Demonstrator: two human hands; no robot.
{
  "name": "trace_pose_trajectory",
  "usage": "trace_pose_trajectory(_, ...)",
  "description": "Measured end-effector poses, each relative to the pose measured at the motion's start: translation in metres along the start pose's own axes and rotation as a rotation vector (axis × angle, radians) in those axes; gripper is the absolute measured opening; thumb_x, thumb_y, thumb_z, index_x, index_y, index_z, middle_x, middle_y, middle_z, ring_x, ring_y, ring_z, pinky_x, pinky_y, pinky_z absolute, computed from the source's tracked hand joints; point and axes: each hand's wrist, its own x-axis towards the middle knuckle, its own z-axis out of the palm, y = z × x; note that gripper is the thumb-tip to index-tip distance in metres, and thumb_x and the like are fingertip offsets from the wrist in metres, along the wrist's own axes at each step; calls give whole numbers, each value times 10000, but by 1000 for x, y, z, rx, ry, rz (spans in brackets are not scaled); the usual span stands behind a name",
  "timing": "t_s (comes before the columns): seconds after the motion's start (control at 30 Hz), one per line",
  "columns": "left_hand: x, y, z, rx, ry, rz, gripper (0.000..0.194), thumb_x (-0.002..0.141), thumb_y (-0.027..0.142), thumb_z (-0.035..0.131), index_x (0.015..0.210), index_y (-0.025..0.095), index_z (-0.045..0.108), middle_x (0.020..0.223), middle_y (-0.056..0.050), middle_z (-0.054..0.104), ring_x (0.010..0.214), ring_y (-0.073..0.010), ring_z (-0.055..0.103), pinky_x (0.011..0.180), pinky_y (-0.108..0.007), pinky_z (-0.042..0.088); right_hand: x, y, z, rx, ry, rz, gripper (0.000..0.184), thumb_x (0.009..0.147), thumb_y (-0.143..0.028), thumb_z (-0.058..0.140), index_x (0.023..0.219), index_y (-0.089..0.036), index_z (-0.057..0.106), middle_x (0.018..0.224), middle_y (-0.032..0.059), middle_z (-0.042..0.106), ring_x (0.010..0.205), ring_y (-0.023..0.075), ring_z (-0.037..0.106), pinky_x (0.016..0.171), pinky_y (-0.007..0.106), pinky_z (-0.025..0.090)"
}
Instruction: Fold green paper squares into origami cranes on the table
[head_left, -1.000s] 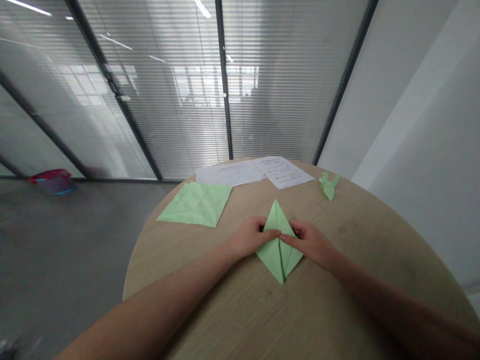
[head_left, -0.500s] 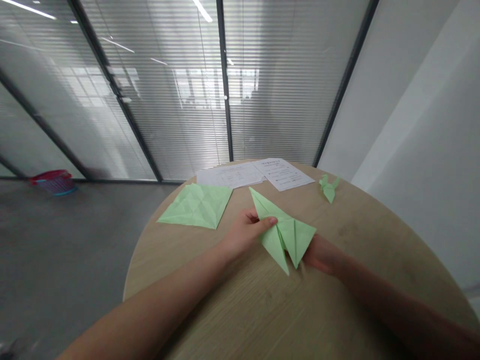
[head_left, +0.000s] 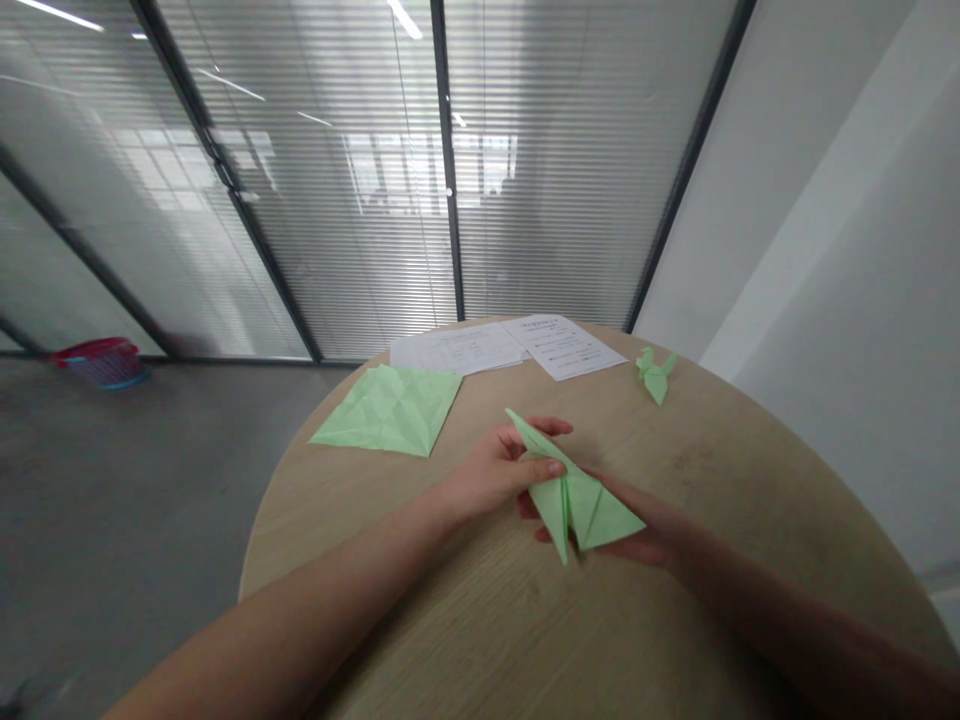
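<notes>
A partly folded light green origami paper (head_left: pixel 611 520) is held above the table's middle, its narrow points facing up-left, down and right. My left hand (head_left: pixel 499 470) grips it from the left, thumb on the front face and fingers behind. Behind and below the paper is my right hand (head_left: pixel 637 545), supporting it from the right; its fingertips show past the paper's left edge, and the rest is covered. Left of the hands lies a creased green paper sheet (head_left: pixel 390 410). A small finished-looking green origami figure (head_left: pixel 656 377) stands at the far right.
Two printed white sheets (head_left: pixel 574 347) lie along the far side of the round wooden table (head_left: pixel 480 620). Beyond it is a glass partition with blinds (head_left: pixel 352 250). A red and blue basket (head_left: pixel 105 362) sits on the floor at left. A white wall (head_left: pixel 847 280) rises at right.
The folded paper has tipped and moved slightly lower, its right point swinging down. My right hand has slid further under it, and my left fingers now stretch out behind its top edge.
</notes>
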Motion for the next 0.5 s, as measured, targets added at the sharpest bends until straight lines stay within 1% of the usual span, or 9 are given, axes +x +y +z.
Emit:
trace_pose_trajectory(0.07, 1, -1, -3, 24, -11, 74, 232, 738, 361, 875, 865, 189, 783, 1261, -106, 711, 1083, -255, 692, 892, -349, 561, 1, -6, 4, 249, -193, 159, 498, 931, -603, 670, 1269, -241, 716, 1161, 114, 771, 1121, 285, 728, 945, 419, 584)
trace_pose_trajectory(0.1, 2, -1, -5, 21, -20, 108, 199, 733, 347, 880, 808, 191, 782, 1319, -101, 686, 1124, -256, 678, 934, -352, 549, 1, -8, 5, 330, -243, 220, 517, 928, -612, 675, 1273, -229, 709, 1163, 114, 765, 1134, 274, 720, 975, 409, 566)
trace_pose_trajectory(0.13, 2, -3, -7, 12, -32, 127, 189, 725, 343, 888, 771, 194, 780, 1354, -96, 670, 1146, -259, 671, 962, -356, 539, 2, -10, 5, 368, -253, 245, 527, 921, -622, 682, 1255, -215, 710, 1123, 112, 767, 1097, 267, 729, 971, 401, 563)
trace_pose_trajectory(0.23, 4, -7, -12, -19, -43, 117, 228, 685, 370, 922, 744, 199, 782, 1370, -90, 663, 1155, -280, 672, 984, -367, 532, 3, -8, 0, 400, -191, 208, 515, 865, -603, 759, 1228, -244, 694, 977, 56, 751, 868, 234, 745, 859, 392, 590)
trace_pose_trajectory(0.3, 4, -8, -14, -32, -31, 107, 254, 677, 389, 929, 744, 197, 777, 1378, -88, 662, 1167, -295, 671, 1007, -377, 525, 5, -6, -4, 397, -117, 145, 531, 827, -526, 823, 1275, -293, 661, 967, 17, 736, 748, 184, 716, 772, 350, 599)
trace_pose_trajectory(0.33, 5, -9, -14, -39, -19, 108, 258, 675, 383, 932, 763, 195, 778, 1378, -89, 665, 1173, -299, 670, 1029, -386, 515, 6, -6, -6, 383, -81, 117, 560, 811, -485, 842, 1305, -309, 644, 999, 13, 736, 726, 165, 704, 734, 320, 598)
trace_pose_trajectory(0.4, 6, -10, -13, -44, 42, 98, 292, 683, 345, 928, 898, 201, 793, 1355, -94, 685, 1182, -298, 669, 1075, -412, 488, 9, -5, -9, 348, -19, 72, 605, 790, -422, 857, 1341, -314, 630, 1120, 35, 743, 780, 159, 716, 711, 277, 594)
trace_pose_trajectory(0.47, 8, -12, -11, -47, 142, 65, 454, 701, 305, 915, 1120, 214, 766, 1321, -97, 712, 1203, -291, 661, 1104, -433, 465, 12, -5, -10, 327, 26, 19, 620, 767, -386, 864, 1338, -290, 642, 1232, 66, 738, 917, 192, 738, 766, 278, 599)
trace_pose_trajectory(0.5, 9, -13, -9, -54, 182, 35, 519, 720, 300, 900, 1204, 215, 735, 1307, -100, 722, 1209, -287, 659, 1107, -438, 463, 13, -5, -11, 322, 44, -5, 613, 752, -383, 870, 1316, -271, 658, 1249, 81, 741, 974, 215, 740, 805, 296, 602)
